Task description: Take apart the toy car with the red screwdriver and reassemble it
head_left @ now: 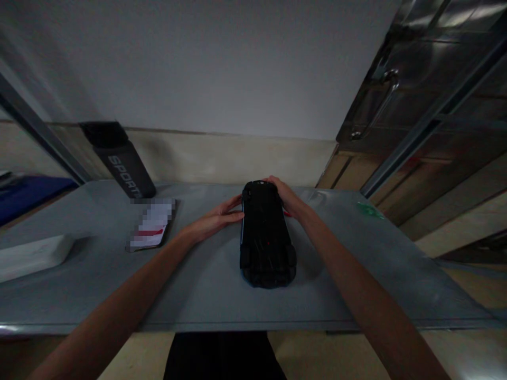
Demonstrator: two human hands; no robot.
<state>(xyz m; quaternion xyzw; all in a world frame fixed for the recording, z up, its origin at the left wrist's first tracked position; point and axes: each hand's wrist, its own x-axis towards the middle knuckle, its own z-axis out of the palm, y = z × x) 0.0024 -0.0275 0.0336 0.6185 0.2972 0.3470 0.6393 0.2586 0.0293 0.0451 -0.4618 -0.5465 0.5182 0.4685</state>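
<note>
The left hand (219, 217) and right hand (289, 199) clasp the flanks of the upturned toy car (265, 243), a good hold on something probably stiff and light.

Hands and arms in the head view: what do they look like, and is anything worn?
Both the left hand and right hand are bare: no gloves, and no rings or watch that the dim picture shows. The forearms are bare too, with no sleeves in view.
</note>
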